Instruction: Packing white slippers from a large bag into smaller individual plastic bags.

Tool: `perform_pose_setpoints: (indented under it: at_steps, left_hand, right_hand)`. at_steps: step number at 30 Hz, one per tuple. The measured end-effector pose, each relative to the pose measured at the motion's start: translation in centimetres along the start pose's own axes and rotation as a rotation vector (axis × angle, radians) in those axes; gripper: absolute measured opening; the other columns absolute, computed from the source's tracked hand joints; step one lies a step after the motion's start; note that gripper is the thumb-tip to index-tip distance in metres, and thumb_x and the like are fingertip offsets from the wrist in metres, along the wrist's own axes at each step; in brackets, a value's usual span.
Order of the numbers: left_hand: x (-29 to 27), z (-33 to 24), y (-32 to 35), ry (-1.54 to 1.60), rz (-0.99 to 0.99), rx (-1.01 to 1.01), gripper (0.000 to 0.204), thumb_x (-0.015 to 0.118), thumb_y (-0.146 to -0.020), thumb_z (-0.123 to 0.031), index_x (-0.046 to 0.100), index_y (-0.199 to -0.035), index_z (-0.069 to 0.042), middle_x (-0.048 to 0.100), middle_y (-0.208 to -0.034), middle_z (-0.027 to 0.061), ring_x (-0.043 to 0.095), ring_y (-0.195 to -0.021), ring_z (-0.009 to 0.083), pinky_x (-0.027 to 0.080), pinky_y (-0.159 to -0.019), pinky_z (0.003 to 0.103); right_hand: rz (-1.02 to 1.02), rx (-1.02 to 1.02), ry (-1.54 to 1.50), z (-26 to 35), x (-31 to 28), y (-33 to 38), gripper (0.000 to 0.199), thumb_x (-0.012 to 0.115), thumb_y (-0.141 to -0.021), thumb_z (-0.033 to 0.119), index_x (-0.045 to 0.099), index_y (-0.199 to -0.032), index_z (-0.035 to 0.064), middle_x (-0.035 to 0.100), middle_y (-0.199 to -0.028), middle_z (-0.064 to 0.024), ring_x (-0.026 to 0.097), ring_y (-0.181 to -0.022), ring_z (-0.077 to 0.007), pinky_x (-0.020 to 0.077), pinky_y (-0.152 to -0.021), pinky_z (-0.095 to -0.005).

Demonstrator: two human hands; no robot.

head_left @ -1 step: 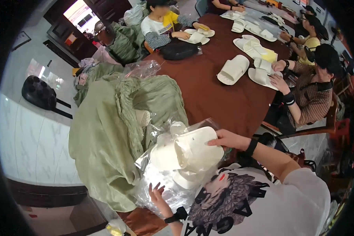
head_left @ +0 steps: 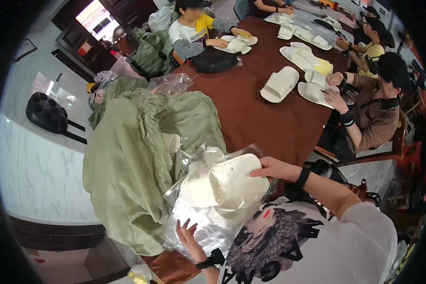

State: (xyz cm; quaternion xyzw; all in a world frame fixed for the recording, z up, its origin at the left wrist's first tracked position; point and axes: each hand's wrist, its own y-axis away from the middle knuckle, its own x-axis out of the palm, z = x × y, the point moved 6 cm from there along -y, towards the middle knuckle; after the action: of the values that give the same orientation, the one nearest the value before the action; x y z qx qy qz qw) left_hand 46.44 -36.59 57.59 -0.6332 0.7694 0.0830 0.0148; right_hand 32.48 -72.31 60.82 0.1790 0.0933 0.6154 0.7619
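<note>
Nothing has shifted since the earlier frame, as far as we can tell. Our left hand (head_left: pixel 188 237) lies low, fingers spread flat on the clear bag (head_left: pixel 201 232) at the surface (head_left: pixel 265 123) edge, beside the green sack (head_left: pixel 128 156). We should keep that bag pinned. Our right hand (head_left: pixel 273 168), wrist bent, fingers closed on the white slipper (head_left: pixel 232 182), holds it above the bag.

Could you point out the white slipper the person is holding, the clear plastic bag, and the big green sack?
white slipper (head_left: pixel 232 182), head view: its upper strap.
clear plastic bag (head_left: pixel 199 232), head view: crinkled lower part.
green sack (head_left: pixel 123 175), head view: its cloth side.
</note>
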Motion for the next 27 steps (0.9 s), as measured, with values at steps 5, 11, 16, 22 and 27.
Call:
perform_pose_setpoints:
  at_steps: [5,11,16,22,27]
  left_hand:
    - [-0.7,-3.8,-1.9,0.107,-0.278,0.037,0.041,0.044,-0.1,-0.035,0.048,-0.123,-0.001,0.062,-0.092,0.0085,0.058,-0.078,0.014,0.046,-0.07,0.027]
    - [-4.2,-7.6,-2.1,0.041,-0.522,0.131,0.031,0.048,-0.1,-0.029,0.049,-0.077,-0.008,0.041,-0.064,-0.0035,0.036,-0.051,0.0059,0.029,-0.046,0.022]
    - [-5.0,-4.5,-1.0,0.059,-0.506,0.097,0.033,0.049,-0.099,-0.035,0.053,-0.082,-0.006,0.049,-0.07,-0.0004,0.047,-0.059,0.0086,0.039,-0.051,0.023]
    - [-1.3,-0.6,3.1,-0.029,-0.15,-0.134,0.032,0.047,-0.1,-0.03,0.057,-0.09,-0.002,0.055,-0.077,0.0031,0.055,-0.067,0.01,0.044,-0.054,0.021]
    - [-4.2,-0.4,2.6,-0.062,-0.357,0.056,0.028,0.048,-0.1,-0.024,0.048,-0.079,-0.005,0.038,-0.068,-0.0048,0.03,-0.056,0.0032,0.024,-0.045,0.02]
  right_hand:
    - [0.198,-0.044,0.102,0.5,1.0,0.1,0.036,0.064,-0.089,0.04,0.066,-0.094,0.0045,0.054,-0.069,0.0041,0.046,-0.054,-0.0047,0.0374,-0.047,-0.0211]
    - [0.188,-0.117,0.049,1.3,2.0,0.4,0.036,0.063,-0.09,0.04,0.066,-0.102,0.0058,0.053,-0.069,0.0049,0.045,-0.057,-0.0046,0.0368,-0.05,-0.0215]
    - [0.151,-0.05,-0.011,0.1,2.0,-0.1,0.035,0.063,-0.09,0.039,0.066,-0.102,0.006,0.053,-0.069,0.0052,0.045,-0.056,-0.0045,0.0362,-0.049,-0.0208]
    - [0.027,-0.015,-0.169,-1.0,1.3,-1.7,0.036,0.063,-0.09,0.039,0.067,-0.1,0.0054,0.054,-0.069,0.0052,0.045,-0.056,-0.0042,0.0351,-0.048,-0.0207]
    - [0.086,-0.029,-0.153,-1.2,1.7,-1.8,0.034,0.063,-0.09,0.038,0.067,-0.1,0.006,0.056,-0.071,0.0052,0.046,-0.057,-0.0039,0.0359,-0.049,-0.0207]
